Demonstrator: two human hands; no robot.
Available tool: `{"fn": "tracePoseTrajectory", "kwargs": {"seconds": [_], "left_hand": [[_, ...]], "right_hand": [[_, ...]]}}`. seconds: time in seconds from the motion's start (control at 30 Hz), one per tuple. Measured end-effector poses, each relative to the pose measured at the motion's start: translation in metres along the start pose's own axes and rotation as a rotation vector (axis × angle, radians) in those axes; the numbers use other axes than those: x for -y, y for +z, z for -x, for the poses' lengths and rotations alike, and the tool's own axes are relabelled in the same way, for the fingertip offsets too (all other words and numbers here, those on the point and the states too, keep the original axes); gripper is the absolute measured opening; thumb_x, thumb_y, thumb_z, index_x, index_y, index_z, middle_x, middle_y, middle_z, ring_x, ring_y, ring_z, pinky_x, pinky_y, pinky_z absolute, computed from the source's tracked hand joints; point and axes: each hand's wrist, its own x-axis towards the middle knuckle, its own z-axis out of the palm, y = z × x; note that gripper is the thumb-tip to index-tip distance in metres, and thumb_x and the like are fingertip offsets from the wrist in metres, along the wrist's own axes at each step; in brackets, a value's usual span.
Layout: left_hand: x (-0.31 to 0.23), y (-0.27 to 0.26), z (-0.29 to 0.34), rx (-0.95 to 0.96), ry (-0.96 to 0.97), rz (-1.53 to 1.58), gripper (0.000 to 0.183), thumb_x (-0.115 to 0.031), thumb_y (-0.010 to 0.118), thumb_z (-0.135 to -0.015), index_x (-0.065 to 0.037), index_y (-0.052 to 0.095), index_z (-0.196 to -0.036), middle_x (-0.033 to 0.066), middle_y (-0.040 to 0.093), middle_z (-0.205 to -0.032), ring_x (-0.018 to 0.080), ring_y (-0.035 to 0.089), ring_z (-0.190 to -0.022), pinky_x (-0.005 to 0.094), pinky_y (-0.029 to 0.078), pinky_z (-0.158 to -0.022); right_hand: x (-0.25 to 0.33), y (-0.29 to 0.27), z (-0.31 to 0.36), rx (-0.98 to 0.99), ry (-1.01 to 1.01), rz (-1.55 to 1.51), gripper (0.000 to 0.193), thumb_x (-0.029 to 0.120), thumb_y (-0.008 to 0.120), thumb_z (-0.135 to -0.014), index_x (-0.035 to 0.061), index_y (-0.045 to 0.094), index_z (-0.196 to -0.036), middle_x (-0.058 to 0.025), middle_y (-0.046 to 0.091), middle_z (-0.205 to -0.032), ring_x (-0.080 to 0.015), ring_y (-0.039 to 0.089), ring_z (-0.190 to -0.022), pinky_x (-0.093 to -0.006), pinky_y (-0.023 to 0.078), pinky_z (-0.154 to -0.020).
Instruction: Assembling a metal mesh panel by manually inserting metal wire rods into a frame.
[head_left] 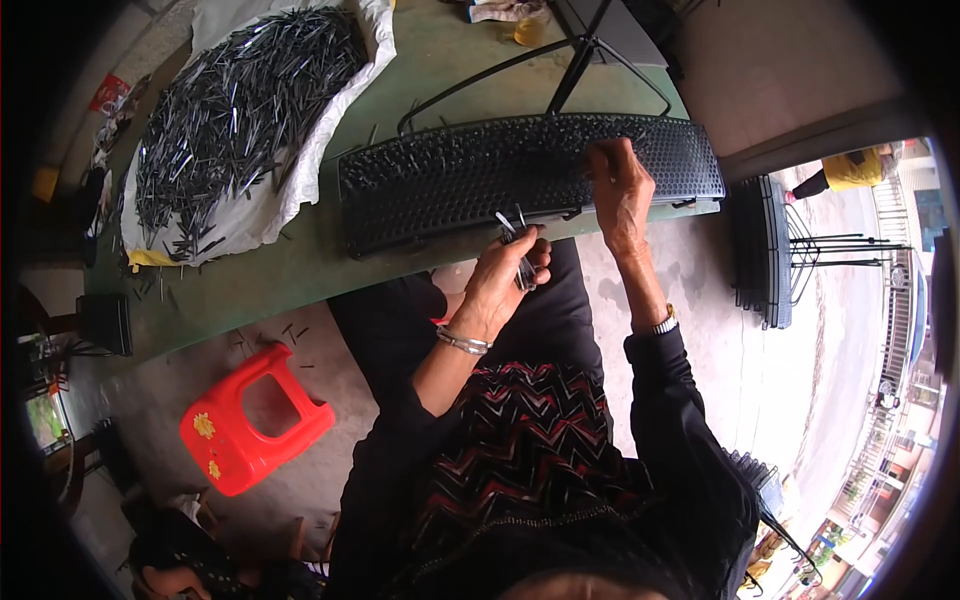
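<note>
A long black perforated panel lies along the near edge of the green table, its far rows dotted with small shiny bits. My left hand is closed around a few thin dark strips, their pale ends sticking up, just in front of the panel. Over the panel's right half, my right hand is pinched with fingertips down close to the holes. Whatever those fingertips hold is hidden. A large heap of similar thin dark strips is spread on a white sheet to the left.
Behind the panel stands a black metal stand with splayed legs, near a cup of yellow liquid. A red plastic stool is on the floor at lower left. Stacked black panels with rods stand to the right. Loose strips litter the green table.
</note>
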Motion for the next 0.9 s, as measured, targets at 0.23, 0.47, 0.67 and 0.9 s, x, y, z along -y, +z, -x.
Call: {"fn": "tracePoseTrajectory", "kwargs": {"seconds": [0.23, 0.47, 0.67, 0.9], "left_hand": [[-0.005, -0.002, 0.005, 0.028, -0.004, -0.029, 0.023, -0.026, 0.056, -0.095, -0.004, 0.06, -0.101, 0.0038, 0.056, -0.077, 0.0118, 0.054, -0.068, 0.0275, 0.045, -0.055], [-0.005, -0.003, 0.009, -0.028, -0.023, -0.072, 0.025, -0.029, 0.055, -0.096, -0.006, 0.061, -0.104, -0.0032, 0.048, -0.069, 0.0079, 0.049, -0.061, 0.0249, 0.041, -0.05], [-0.001, -0.005, 0.013, 0.084, -0.066, -0.02, 0.029, -0.027, 0.055, -0.096, -0.001, 0.057, -0.108, -0.0063, 0.035, -0.064, 0.0026, 0.03, -0.05, 0.018, 0.024, -0.045], [0.001, -0.002, 0.017, 0.1, -0.016, -0.05, 0.035, -0.029, 0.056, -0.096, 0.004, 0.057, -0.107, -0.007, 0.035, -0.062, 0.0012, 0.03, -0.049, 0.0171, 0.023, -0.044]], "right_hand": [[0.011, -0.006, -0.003, 0.068, 0.009, 0.063, 0.002, 0.003, 0.059, -0.088, 0.0013, 0.059, -0.089, -0.0071, 0.064, -0.074, -0.0118, 0.064, -0.067, -0.0257, 0.048, -0.06], [0.011, -0.005, 0.0, 0.082, 0.029, -0.006, 0.006, 0.002, 0.061, -0.085, 0.0042, 0.063, -0.09, -0.0069, 0.063, -0.074, -0.0129, 0.062, -0.066, -0.026, 0.048, -0.062], [0.007, 0.0, 0.008, 0.064, -0.143, 0.213, 0.011, 0.004, 0.065, -0.083, 0.0075, 0.067, -0.093, -0.0068, 0.057, -0.083, -0.0193, 0.06, -0.073, -0.0305, 0.048, -0.063], [0.022, -0.004, 0.023, 0.019, -0.051, 0.289, 0.019, 0.015, 0.067, -0.086, 0.0052, 0.068, -0.102, -0.0074, 0.057, -0.086, -0.0187, 0.06, -0.076, -0.0317, 0.048, -0.066]]}}
